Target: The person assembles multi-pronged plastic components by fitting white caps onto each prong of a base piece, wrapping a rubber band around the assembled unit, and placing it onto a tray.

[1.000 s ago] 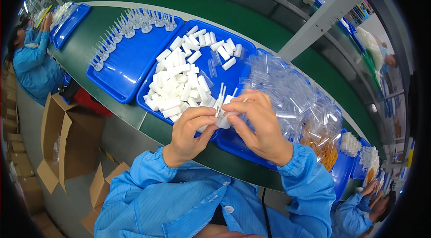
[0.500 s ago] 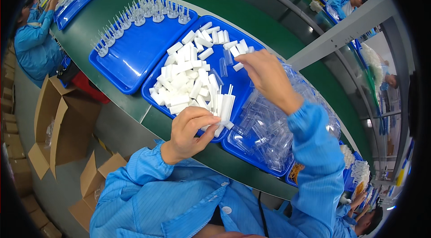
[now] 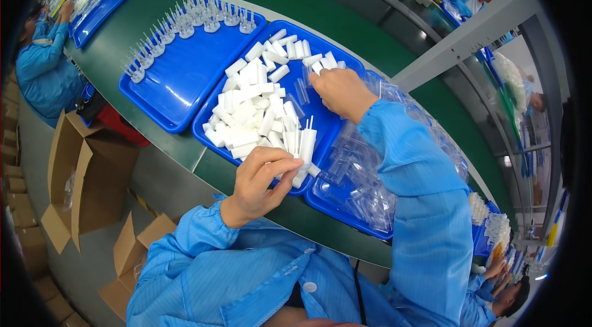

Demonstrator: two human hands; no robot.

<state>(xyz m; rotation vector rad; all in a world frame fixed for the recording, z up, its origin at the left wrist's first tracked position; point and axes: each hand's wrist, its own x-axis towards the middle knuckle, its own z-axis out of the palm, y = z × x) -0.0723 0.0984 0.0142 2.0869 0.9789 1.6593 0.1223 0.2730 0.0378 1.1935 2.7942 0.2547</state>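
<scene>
My left hand (image 3: 262, 180) pinches the base of a small clear plastic piece with thin upright prongs. A white block (image 3: 309, 145) stands on that piece, and bare prongs stick up beside it. My right hand (image 3: 342, 93) reaches into the far right part of the blue tray (image 3: 198, 133), its fingers bent and drawn together. Its fingertips cover the spot beside a clear plastic tube (image 3: 301, 91) and a few white blocks (image 3: 325, 62); what they grip is hidden. A heap of white blocks (image 3: 246, 108) fills the tray's left side.
Left of this tray, another blue tray (image 3: 169, 93) bears several clear pronged pieces (image 3: 186, 28) along its far rim. To the right lies a blue tray of clear plastic covers (image 3: 364, 170). Open cardboard boxes (image 3: 102, 179) stand on the floor at left. Co-workers (image 3: 46, 68) sit farther off.
My right hand has moved left and slightly down, over the clear tubes, and its fingers now bunch there. My left hand stays in place with the pronged piece.
</scene>
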